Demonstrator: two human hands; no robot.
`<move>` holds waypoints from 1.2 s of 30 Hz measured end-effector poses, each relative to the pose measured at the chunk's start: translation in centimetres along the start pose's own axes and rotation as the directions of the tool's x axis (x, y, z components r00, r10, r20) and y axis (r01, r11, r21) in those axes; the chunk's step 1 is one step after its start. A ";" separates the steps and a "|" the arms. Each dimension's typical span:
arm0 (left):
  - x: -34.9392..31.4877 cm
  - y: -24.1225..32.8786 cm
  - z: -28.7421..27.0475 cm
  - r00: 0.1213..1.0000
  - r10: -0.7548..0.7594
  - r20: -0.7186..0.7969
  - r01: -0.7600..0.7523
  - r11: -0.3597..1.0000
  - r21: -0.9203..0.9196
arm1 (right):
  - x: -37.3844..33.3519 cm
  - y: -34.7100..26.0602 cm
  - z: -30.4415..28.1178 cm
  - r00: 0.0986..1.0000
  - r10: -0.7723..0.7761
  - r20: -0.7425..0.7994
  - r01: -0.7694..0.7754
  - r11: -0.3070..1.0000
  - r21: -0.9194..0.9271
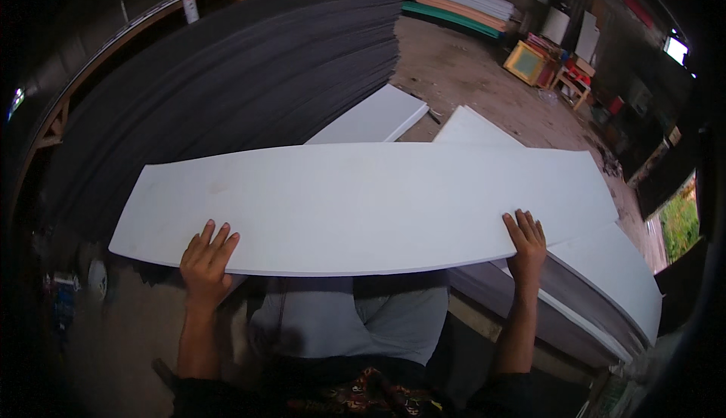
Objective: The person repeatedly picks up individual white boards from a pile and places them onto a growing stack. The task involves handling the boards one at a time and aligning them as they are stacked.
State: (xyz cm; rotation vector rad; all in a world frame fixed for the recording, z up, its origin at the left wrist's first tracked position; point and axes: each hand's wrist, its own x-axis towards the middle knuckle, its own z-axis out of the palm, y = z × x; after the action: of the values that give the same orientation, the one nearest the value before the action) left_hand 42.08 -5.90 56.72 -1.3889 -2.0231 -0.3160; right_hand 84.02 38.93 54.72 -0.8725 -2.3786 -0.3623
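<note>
A long white sheet (370,206), which looks like foam board, stretches across in front of me above my lap. My left hand (206,261) grips its near edge toward the left end, fingers laid over the top face. Farther right along the same edge, my right hand (527,248) holds on in the same way, its fingers close together. Both thumbs are mostly hidden at the edge. Faint brownish marks show on the sheet's left part. Beneath its right end lies another white sheet (612,270) on a stack of sheets.
A tall stack of dark sheets (249,63) rises at the far left. Two pale boards, one a grey-white board (370,116), stick out beyond my sheet. White, orange and green sheets (457,8) lie at the back. A yellow frame (525,63) and a small wooden stool (572,85) stand back right.
</note>
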 end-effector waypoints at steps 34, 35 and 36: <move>-28.9 -9.4 8.9 0.778 -0.606 0.167 0.531 0.776 0.341 | 19.4 -31.8 29.5 0.824 -0.525 -0.213 0.566 0.742 0.359; -29.2 -9.7 10.1 0.799 -0.584 0.143 0.521 0.791 0.321 | 19.1 -32.1 31.3 0.820 -0.538 -0.194 0.570 0.740 0.355; -29.9 -9.9 11.5 0.819 -0.562 0.120 0.508 0.806 0.303 | 18.7 -32.3 33.2 0.816 -0.551 -0.176 0.574 0.738 0.355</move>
State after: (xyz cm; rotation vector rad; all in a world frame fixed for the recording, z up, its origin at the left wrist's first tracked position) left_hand 35.50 -25.93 30.68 -0.6813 -2.5108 -0.1411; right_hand 37.06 38.39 37.74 0.0681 -2.4908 -0.1174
